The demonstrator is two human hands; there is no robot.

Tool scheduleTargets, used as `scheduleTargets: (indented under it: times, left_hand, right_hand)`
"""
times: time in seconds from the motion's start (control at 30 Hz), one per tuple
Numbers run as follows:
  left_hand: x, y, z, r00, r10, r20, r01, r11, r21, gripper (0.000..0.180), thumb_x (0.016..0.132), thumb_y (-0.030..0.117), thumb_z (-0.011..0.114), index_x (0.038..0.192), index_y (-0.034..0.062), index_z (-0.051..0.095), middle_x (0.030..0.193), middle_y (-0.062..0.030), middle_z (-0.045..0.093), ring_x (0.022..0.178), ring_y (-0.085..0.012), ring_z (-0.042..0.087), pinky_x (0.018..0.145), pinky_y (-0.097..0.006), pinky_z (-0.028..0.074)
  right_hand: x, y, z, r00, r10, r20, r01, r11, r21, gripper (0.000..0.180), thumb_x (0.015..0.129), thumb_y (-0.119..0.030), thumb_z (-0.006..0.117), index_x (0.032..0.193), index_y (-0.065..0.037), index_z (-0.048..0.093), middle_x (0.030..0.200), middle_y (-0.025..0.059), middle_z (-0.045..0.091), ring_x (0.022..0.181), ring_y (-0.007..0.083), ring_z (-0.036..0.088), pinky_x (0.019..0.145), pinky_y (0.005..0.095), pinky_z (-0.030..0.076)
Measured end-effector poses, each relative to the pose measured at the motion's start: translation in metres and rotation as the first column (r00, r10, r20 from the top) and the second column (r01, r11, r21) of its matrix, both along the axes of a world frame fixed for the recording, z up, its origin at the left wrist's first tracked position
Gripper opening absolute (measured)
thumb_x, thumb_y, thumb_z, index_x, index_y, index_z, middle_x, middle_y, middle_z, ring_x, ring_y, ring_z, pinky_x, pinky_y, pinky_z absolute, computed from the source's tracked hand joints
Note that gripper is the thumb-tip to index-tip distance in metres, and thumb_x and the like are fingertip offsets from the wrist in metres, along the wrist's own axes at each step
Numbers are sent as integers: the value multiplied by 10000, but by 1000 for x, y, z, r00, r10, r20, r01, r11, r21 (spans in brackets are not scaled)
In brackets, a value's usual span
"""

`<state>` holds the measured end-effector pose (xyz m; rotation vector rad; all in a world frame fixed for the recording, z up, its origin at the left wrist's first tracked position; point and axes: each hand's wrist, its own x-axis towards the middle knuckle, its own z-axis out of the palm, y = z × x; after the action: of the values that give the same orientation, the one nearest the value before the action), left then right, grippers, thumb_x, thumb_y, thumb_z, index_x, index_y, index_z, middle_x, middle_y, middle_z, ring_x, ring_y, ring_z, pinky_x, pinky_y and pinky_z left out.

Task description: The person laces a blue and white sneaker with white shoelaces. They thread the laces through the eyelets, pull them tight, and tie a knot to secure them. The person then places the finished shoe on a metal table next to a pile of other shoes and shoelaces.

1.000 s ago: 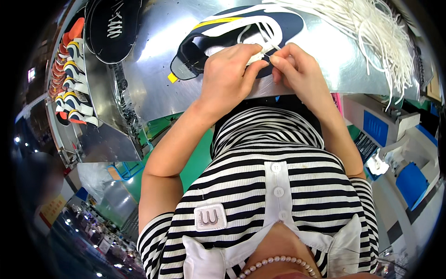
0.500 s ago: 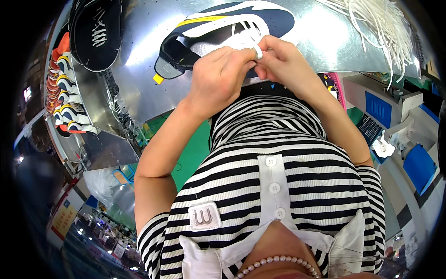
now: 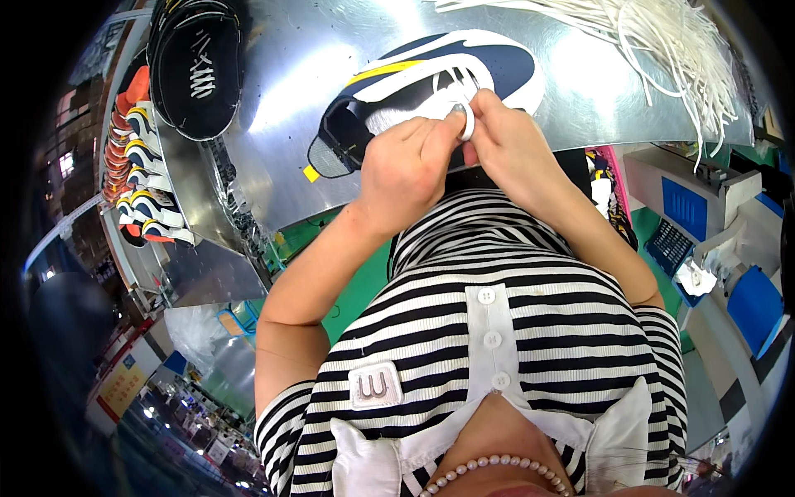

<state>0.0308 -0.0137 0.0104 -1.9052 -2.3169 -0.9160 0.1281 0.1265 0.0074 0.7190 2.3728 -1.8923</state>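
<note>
A navy and white shoe upper (image 3: 389,79) with a yellow stripe and a yellow heel tab lies on the metal table (image 3: 290,186) in front of me. A white shoelace (image 3: 469,123) runs through its eyelets and loops between my hands over the shoe's near side. My left hand (image 3: 407,170) pinches the lace between thumb and forefinger. Close against it, the fingers of my right hand (image 3: 512,145) are also closed on the lace. The fingertips of both hands partly cover the shoe's near edge.
Black shoes (image 3: 197,79) with white laces stand at the table's left. Beyond them a rack holds several orange and white shoe pieces (image 3: 149,178). A bundle of loose white laces (image 3: 662,58) hangs over the right edge. A grey machine with a blue panel (image 3: 684,207) stands at the right.
The whole view has shifted, so the table and shoe sit lower and further right. Both hands stay together on the lace, with its loop now turned more upright between the fingers.
</note>
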Motion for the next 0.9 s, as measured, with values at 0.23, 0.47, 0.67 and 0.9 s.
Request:
scheduleTargets:
  times: [0.23, 0.47, 0.67, 0.9]
  left_hand:
    - [3, -2, -2, 998, -64, 24, 61, 994, 94, 365, 750, -42, 728, 1073, -19, 561, 768, -142, 628, 650, -301, 632, 562, -365, 501]
    - [13, -9, -3, 999, -37, 26, 34, 994, 106, 266, 751, -18, 728, 961, 19, 568, 701, -88, 580, 577, -264, 565, 527, -354, 452]
    - [12, -25, -4, 998, 40, -41, -33, 988, 149, 275, 737, 22, 769, 920, 51, 566, 657, -38, 566, 518, -213, 509, 511, -317, 380]
    - [9, -26, -10, 991, 1, -136, 27, 979, 204, 158, 728, 54, 625, 879, 66, 580, 753, -5, 622, 604, -137, 580, 557, -277, 398]
  right_hand:
    - [8, 12, 0, 999, 34, 25, -33, 998, -47, 242, 1007, -212, 422, 920, -8, 519, 611, 140, 597, 599, 324, 614, 609, 417, 473]
    - [26, 2, -4, 1000, 18, 15, -20, 996, 85, 171, 998, -188, 495, 993, -37, 573, 626, 126, 605, 597, 309, 621, 577, 393, 464]
    - [49, 49, 31, 998, 13, 57, -17, 997, 81, 182, 844, -152, 746, 977, -40, 693, 804, 59, 711, 714, 73, 629, 595, 262, 492]
    - [-24, 39, 27, 800, 600, -7, -570, 764, 304, 161, 841, -111, 657, 975, -29, 695, 764, 130, 679, 651, 255, 639, 630, 332, 495]
